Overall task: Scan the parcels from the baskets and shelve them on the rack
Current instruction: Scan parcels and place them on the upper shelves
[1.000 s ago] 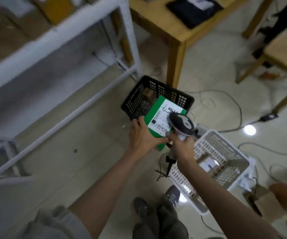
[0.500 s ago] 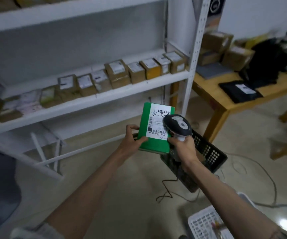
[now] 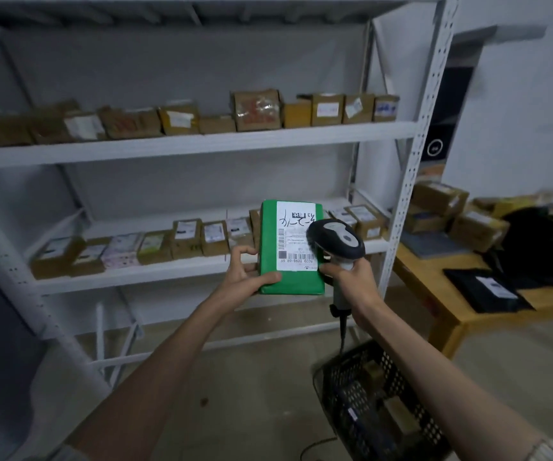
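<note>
green parcel (image 3: pixel 290 247) held up in front of the white rack (image 3: pixel 411 168), scanner (image 3: pixel 336 241) at its label.

left hand (image 3: pixel 247 277) grips the parcel's lower left edge, thumb across the front, fingers curled behind. right hand (image 3: pixel 351 281) is wrapped round the scanner handle; the scanner head overlaps the white label (image 3: pixel 295 241) at its right edge. brown boxes (image 3: pixel 255 109) line two rack shelves behind the parcel. a black basket (image 3: pixel 378 400) sits on the floor below the right forearm. a wooden table (image 3: pixel 441 294) with more packages stands right of the rack.
</note>
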`<state>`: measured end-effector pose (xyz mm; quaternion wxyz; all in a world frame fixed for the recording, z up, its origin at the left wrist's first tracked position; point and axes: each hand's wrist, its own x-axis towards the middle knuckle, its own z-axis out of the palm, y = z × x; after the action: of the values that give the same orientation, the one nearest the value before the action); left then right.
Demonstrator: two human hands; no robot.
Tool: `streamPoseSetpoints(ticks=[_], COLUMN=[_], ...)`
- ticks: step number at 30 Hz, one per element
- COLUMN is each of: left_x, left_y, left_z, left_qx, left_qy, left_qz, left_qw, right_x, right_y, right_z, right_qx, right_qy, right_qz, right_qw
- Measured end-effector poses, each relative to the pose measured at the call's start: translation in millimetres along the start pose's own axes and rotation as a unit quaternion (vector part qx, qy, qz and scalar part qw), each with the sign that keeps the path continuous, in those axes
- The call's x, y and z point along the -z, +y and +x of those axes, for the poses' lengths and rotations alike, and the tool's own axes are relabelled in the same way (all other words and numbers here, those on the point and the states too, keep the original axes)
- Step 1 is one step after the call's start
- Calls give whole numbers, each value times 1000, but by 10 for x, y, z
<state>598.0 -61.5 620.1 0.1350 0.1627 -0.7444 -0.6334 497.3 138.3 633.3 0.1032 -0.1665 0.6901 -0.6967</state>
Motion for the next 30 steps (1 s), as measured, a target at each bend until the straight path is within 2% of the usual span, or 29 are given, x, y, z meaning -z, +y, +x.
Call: streamPoseSetpoints(ticks=[6, 16, 30], left_x=[61, 78, 6], left_y=[309, 668, 1018], left_z=[230, 550, 1000], left_qx=[-68, -112, -153], left_qy=[143, 243, 242], left_qz=[39, 77, 119], left_qw=[987, 960, 951], right_x=[91, 161, 401], right_y=[-392, -714, -1087], right_z=[266, 482, 849], right_qx=[33, 20, 40], right_qy=[-67, -200, -253], right_qz=[7, -1, -11], right_qw=[997, 980, 967])
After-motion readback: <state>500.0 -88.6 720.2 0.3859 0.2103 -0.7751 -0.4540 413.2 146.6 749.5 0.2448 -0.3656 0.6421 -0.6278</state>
